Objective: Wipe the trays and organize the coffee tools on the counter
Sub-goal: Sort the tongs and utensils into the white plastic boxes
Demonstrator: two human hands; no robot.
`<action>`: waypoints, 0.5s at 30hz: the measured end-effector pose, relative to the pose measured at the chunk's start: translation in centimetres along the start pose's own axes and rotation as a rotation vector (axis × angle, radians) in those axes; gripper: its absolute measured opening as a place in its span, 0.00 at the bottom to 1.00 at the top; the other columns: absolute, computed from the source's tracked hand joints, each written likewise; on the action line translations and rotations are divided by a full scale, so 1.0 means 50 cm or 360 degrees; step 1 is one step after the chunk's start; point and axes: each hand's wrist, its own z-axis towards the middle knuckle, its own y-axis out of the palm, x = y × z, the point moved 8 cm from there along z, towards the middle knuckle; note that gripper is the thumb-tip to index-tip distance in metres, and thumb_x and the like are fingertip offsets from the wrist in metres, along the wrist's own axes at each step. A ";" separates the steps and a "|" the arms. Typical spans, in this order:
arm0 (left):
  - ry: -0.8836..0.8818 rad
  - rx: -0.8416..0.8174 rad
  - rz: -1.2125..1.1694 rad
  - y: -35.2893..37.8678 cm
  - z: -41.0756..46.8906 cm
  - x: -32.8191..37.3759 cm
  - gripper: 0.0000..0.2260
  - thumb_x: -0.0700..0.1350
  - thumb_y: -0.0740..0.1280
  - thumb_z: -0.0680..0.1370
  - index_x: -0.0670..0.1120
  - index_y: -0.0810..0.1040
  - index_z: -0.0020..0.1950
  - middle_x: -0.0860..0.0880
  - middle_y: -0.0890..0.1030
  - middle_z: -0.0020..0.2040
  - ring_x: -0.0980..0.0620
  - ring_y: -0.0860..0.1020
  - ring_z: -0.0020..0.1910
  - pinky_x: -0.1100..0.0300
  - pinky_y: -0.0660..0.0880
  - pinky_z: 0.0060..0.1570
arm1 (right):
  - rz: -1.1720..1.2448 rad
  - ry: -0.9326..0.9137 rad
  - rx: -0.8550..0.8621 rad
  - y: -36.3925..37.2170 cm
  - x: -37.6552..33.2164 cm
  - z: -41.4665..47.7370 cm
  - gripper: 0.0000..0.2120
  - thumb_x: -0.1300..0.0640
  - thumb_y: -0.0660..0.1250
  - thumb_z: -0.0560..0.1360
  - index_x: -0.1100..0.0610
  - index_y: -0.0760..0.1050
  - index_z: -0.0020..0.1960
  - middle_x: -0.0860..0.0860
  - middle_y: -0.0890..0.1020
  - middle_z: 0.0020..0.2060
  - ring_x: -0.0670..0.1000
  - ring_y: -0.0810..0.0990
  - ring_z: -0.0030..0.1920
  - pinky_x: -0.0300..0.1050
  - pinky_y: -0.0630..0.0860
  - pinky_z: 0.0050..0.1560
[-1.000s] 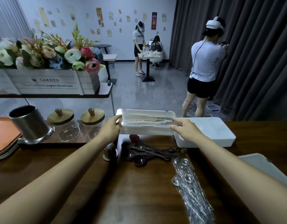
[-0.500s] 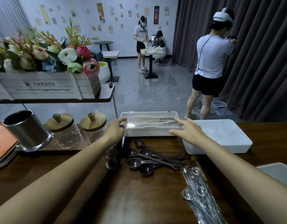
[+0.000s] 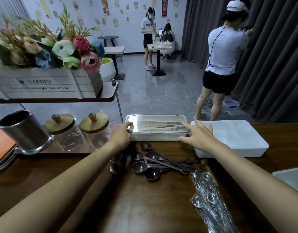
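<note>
The left hand (image 3: 121, 134) grips the near left corner of the lidded box (image 3: 157, 137), its fingers curled over the edge of the clear lid and the thumb side tucked low against the white wall. The right hand (image 3: 198, 133) is open, fingers straight and spread, held over the box's right end with the fingertips (image 3: 185, 124) at the lid's edge; whether they press on it or hang just above it cannot be told. The box stands at the far edge of the dark wooden surface (image 3: 144, 207), just beside a white tray (image 3: 237, 140) on its right, the two nearly touching. Pale long tools lie under the lid, but glare makes them hard to make out. Near the box, between the forearms, brown measuring spoons (image 3: 153, 165) lie fanned in a loose heap, and a small metal cup (image 3: 118, 163) beside them is partly hidden by the left forearm. A clear packet of silver spoons (image 3: 210, 199) runs toward the bottom edge, where it is cut off. At the right edge only a corner of a second pale tray (image 3: 291, 179) shows, and at the left edge stacked orange trays (image 3: 2, 148) are cut off too. A steel pitcher (image 3: 24, 130) and two glass jars with wooden lids (image 3: 60, 123) stand under a shelf bearing a flower box (image 3: 39, 84).
</note>
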 end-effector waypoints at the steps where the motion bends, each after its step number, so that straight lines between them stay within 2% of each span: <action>1: 0.0012 -0.0005 0.0042 0.001 -0.004 0.001 0.26 0.32 0.60 0.76 0.45 0.72 0.74 0.43 0.79 0.67 0.44 0.78 0.63 0.55 0.71 0.58 | -0.0032 -0.0012 0.0002 0.002 0.002 0.000 0.37 0.34 0.64 0.75 0.43 0.58 0.80 0.53 0.67 0.77 0.50 0.46 0.81 0.70 0.44 0.75; 6: 0.0068 -0.0020 0.0274 0.007 -0.027 0.012 0.23 0.37 0.61 0.77 0.45 0.72 0.73 0.40 0.79 0.66 0.40 0.77 0.63 0.50 0.72 0.58 | -0.0058 -0.0035 -0.0009 0.006 0.005 -0.015 0.39 0.28 0.63 0.73 0.42 0.59 0.79 0.52 0.64 0.78 0.50 0.46 0.81 0.71 0.43 0.74; 9: 0.0070 -0.0016 0.0337 0.006 -0.044 0.015 0.16 0.46 0.61 0.82 0.44 0.73 0.68 0.40 0.78 0.64 0.39 0.76 0.63 0.49 0.72 0.58 | -0.0037 -0.0021 -0.0028 0.004 0.004 -0.029 0.41 0.23 0.60 0.71 0.41 0.60 0.79 0.51 0.65 0.78 0.51 0.48 0.81 0.72 0.43 0.74; 11: 0.0089 -0.0042 0.0360 0.005 -0.056 0.015 0.16 0.50 0.61 0.83 0.45 0.73 0.67 0.41 0.78 0.64 0.40 0.76 0.62 0.50 0.71 0.58 | -0.0037 -0.0020 -0.0040 0.004 0.004 -0.037 0.42 0.23 0.60 0.70 0.41 0.61 0.79 0.50 0.65 0.78 0.51 0.48 0.81 0.72 0.42 0.74; 15: 0.0102 -0.0089 0.0447 0.001 -0.081 0.010 0.17 0.51 0.61 0.83 0.45 0.72 0.69 0.40 0.79 0.64 0.40 0.76 0.62 0.50 0.71 0.57 | -0.0038 0.0005 -0.0069 0.007 0.001 -0.062 0.41 0.24 0.61 0.70 0.40 0.61 0.78 0.49 0.67 0.77 0.52 0.48 0.81 0.71 0.40 0.74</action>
